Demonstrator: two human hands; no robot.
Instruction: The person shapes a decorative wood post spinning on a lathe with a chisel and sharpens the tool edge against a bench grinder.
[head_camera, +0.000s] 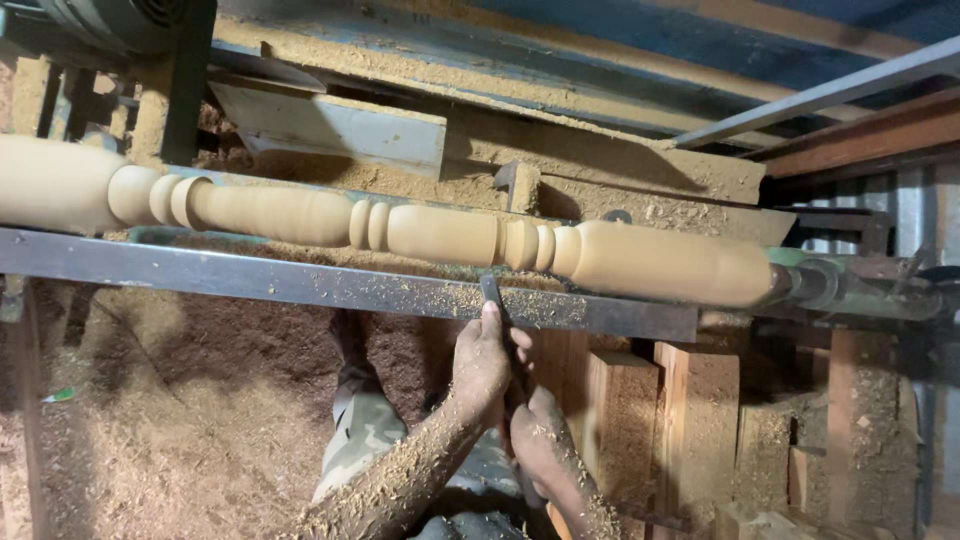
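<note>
A long pale turned wooden spindle (440, 235), with beads and coves, is mounted across a lathe. Below it runs a dark metal tool-rest bar (250, 280) dusted with shavings. A narrow chisel (492, 292) leans on this bar, its tip pointing up toward the spindle near a bead. My left hand (480, 365) grips the blade just under the bar, thumb along the steel. My right hand (540, 440) is closed lower down on the tool's handle, which is mostly hidden. Both forearms are coated in sawdust.
Sawdust piles (180, 430) cover the floor and the lathe bed (600, 160). Wooden blocks (690, 420) are stacked at the lower right. The tailstock end (840, 285) holds the spindle at right. My camouflage-trousered leg (365, 430) shows below.
</note>
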